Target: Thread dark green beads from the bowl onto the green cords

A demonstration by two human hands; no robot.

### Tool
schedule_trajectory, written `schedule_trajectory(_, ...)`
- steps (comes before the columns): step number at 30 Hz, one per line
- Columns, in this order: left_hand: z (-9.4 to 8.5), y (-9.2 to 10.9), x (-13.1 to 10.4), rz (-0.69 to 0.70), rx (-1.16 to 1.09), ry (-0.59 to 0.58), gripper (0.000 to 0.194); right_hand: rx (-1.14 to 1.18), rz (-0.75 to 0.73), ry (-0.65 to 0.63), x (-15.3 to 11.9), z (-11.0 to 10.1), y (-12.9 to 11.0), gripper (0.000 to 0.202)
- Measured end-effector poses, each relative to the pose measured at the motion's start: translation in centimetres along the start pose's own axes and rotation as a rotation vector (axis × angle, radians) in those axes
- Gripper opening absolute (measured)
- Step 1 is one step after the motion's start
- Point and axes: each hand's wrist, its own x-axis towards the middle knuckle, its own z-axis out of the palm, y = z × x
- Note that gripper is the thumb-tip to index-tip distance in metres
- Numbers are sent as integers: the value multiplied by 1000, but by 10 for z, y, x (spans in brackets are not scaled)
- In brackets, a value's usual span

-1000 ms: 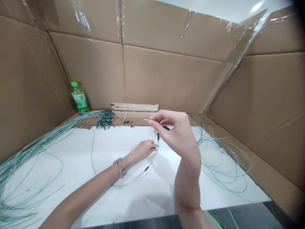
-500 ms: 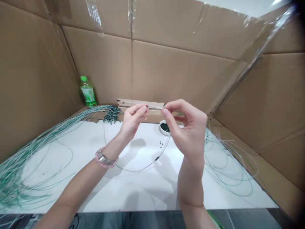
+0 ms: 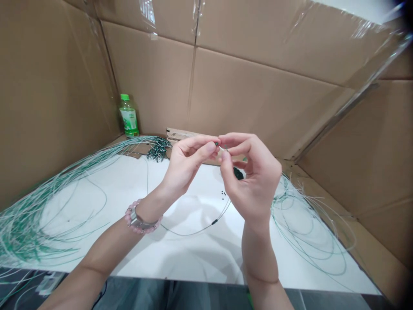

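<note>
Above the white tabletop (image 3: 193,258), my left hand (image 3: 190,161) and my right hand (image 3: 253,176) meet at the fingertips, both pinched. Between them shows a short piece of thin pale cord (image 3: 222,148), with a small dark green bit at the left fingertips; its exact shape is too small to tell. From the hands a thin cord (image 3: 183,234) hangs in a loop over the table. A few black beads (image 3: 214,222) sit together on that loop. Behind my right hand a heap of dark beads (image 3: 238,173) is partly hidden, its bowl covered.
Several loose black beads (image 3: 223,193) lie in the middle of the table. A large bundle of green and white cords (image 3: 38,228) spreads on the left, more coiled cords (image 3: 306,232) on the right. A green bottle (image 3: 129,118) stands at the back left, against cardboard walls (image 3: 258,99).
My hands have come together, so the pale cord stretched between them now shows only as a short piece. The view has shifted slightly, and my right hand now covers most of the bead bowl.
</note>
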Motion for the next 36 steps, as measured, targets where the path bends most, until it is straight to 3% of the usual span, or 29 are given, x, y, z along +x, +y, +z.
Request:
schedule_trajectory(16, 0, -2, -4, 42, -34, -28, 7, 19, -28, 15, 0, 0, 1, 14)
schedule_trajectory(29, -8, -2, 2, 171, 134, -11, 6, -37, -21, 13, 2, -5, 7, 10)
schedule_trajectory(33, -10, -2, 4, 147, 126, 1, 9, -62, -63, 101, 1, -4, 6, 10)
schedule_trajectory(36, -11, -2, 4, 162, 136, 22, 10, -82, -133, 221, 0, -4, 6, 20)
